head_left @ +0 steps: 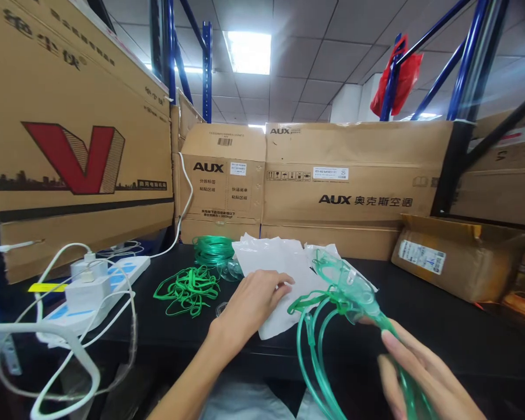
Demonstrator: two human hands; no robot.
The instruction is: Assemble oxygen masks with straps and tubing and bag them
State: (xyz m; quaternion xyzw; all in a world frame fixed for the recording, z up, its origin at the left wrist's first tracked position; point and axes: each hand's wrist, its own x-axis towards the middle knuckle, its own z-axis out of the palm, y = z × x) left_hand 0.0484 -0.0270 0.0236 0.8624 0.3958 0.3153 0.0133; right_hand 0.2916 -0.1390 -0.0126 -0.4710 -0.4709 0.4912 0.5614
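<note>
My right hand (413,361) is closed around the lower part of a clear green oxygen mask (352,289), held above the table at the right. Green tubing (317,344) hangs from it in loops, and a green elastic strap (308,301) trails to its left. My left hand (256,297) lies over white plastic sheets or bags (273,254), its fingers stretched out and slightly bent, the thumb a little apart. Beyond that hand sit a coil of green tubing (214,249) and clear mask-like parts (230,270). A tangle of green elastic straps (190,290) lies to its left.
A white power strip (133,268) with plugged-in chargers and looping white cables (70,356) occupies the left side. AUX cartons (332,186) wall off the back of the black table (420,326). A smaller carton (446,256) stands at the right. Blue shelf posts (207,70) rise behind.
</note>
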